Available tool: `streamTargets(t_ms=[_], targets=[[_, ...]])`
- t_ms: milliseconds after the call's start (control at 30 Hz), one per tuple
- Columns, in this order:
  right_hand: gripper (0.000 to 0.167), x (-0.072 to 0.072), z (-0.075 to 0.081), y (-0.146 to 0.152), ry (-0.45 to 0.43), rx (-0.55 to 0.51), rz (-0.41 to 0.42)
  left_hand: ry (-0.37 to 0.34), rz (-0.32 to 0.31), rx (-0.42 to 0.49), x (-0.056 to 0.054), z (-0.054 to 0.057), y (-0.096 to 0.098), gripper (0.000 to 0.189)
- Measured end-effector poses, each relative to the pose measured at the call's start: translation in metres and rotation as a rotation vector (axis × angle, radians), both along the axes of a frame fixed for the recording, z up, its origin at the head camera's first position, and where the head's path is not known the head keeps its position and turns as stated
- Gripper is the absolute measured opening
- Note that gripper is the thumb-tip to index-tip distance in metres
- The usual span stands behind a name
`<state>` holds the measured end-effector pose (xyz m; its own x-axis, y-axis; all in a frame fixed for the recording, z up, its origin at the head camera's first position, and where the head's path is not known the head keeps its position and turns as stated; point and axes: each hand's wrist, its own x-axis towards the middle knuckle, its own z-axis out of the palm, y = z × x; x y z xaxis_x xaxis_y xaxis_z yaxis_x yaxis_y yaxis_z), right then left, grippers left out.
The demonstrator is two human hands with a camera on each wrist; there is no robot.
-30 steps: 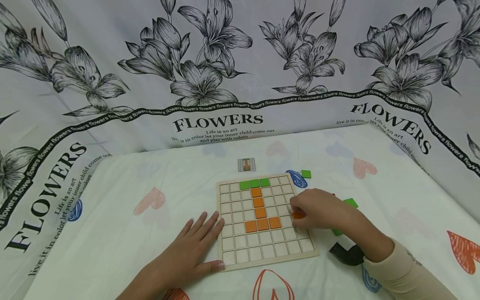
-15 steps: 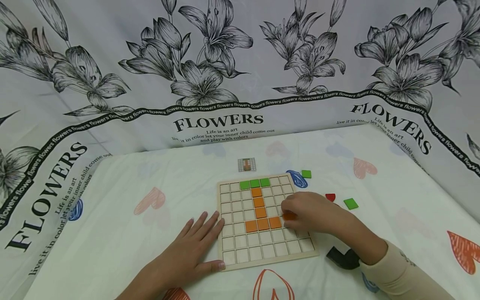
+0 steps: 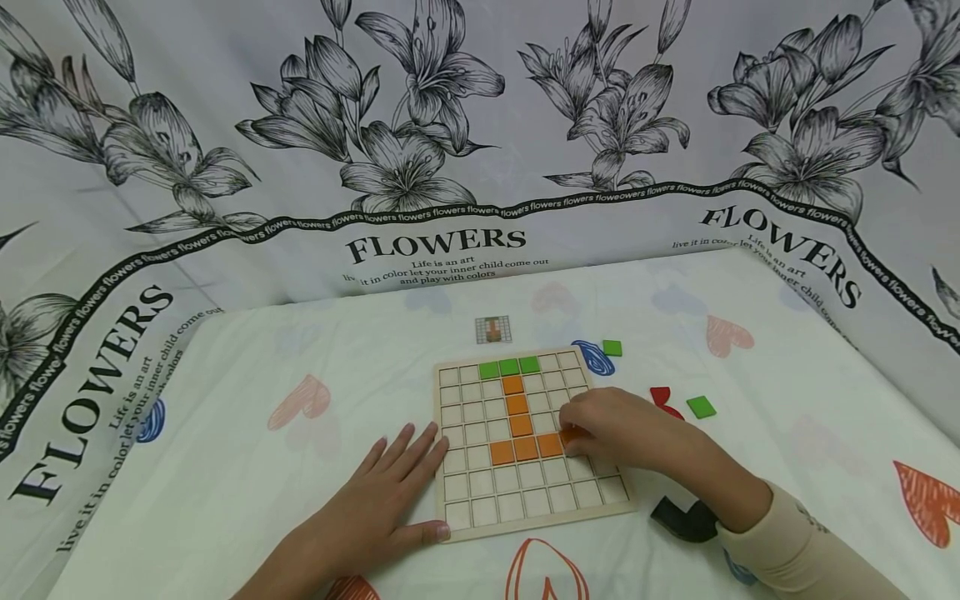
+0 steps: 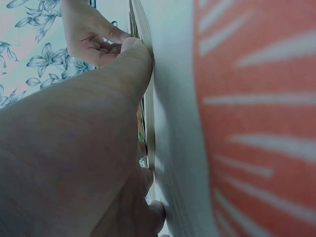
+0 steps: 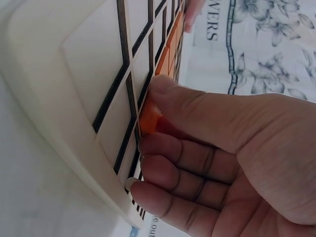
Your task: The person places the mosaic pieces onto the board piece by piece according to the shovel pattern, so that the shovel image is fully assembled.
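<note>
A square wooden grid board lies on the cloth. Several green tiles sit along its far row, with a column of orange tiles below them and a row of orange at its foot. My left hand rests with fingers spread and fingertips at the board's left edge, thumb at the near corner. Between thumb and fingers, my right hand pinches an orange tile at the cell right of the orange row. In the right wrist view, that tile is tucked close to the grid, partly hidden by the thumb.
A small pattern card lies behind the board. Loose green squares, red pieces and a curved black piece lie to the right, some partly behind my right arm. A flower-printed cloth hangs at the back.
My right hand has moved left from the board's right edge to the cell beside the orange row, carrying the orange tile. Red pieces behind the arm have come into sight. My left hand stays still.
</note>
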<state>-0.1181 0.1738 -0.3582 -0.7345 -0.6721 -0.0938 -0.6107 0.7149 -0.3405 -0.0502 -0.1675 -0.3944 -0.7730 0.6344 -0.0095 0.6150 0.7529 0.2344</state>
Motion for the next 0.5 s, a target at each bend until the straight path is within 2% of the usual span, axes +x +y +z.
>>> streamTargets(t_ms=[333,500], targets=[[0.017,0.0039,0.0018,-0.0019,0.027,0.03,-0.02,0.025,-0.007,-0.002,-0.0001,0.0003,0.0002,0.087],[0.015,0.0061,0.0038,-0.0022,0.011,0.049,-0.025,0.016,-0.004,0.004,-0.0001,0.0005,0.0002,0.087]])
